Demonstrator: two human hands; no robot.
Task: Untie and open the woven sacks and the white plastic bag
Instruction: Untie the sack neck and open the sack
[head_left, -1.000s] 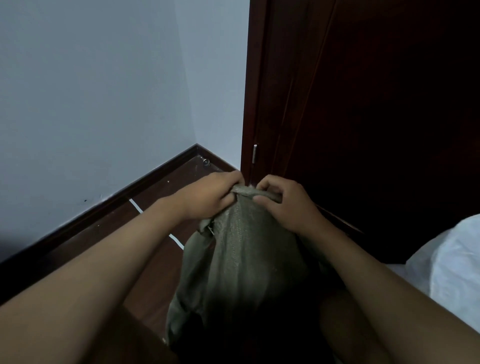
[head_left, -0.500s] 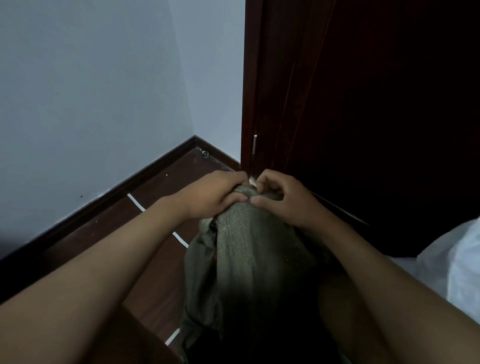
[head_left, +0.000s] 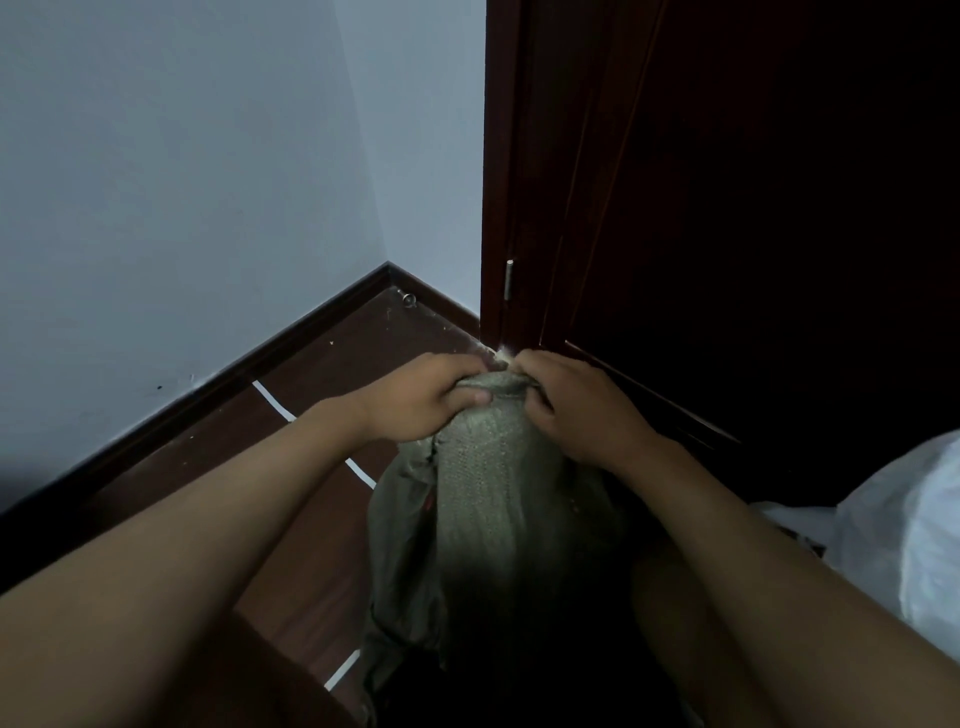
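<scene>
- Head camera looks down into a room corner, both bare forearms reaching out toward the top of a dull olive-green woven sack standing on the floor between them.
- Left hand is curled over the left side of the sack's bunched neck, thumb laid across the front of the weave and the other fingers wrapped over the top edge. So it's properly gripping the fabric, not just resting there.
- Right hand does the same on the right side, fingers bent tight and pinching the gathered rim. The two hands are nearly touching at the top of the sack.
- A little pale tuft pokes up right between the knuckles. Can't tell from where I'm standing whether that's the tie string or frayed weave, it's tiny.
- Sack body hangs down from the grip in long folds; its lower half drops into shadow, so the bottom is hard to make out. A looser flap of the same green stuff sags off its left side.
- Crinkly white plastic bag sits off at the right edge, apart from the sack and from both hands, only partly in frame.
- Around it: dark brown wooden floor with a thin white stripe running across it, dark skirting board, pale blue-grey wall, and a dark reddish-brown wooden door right behind the hands with a small metal hinge showing on its frame.
</scene>
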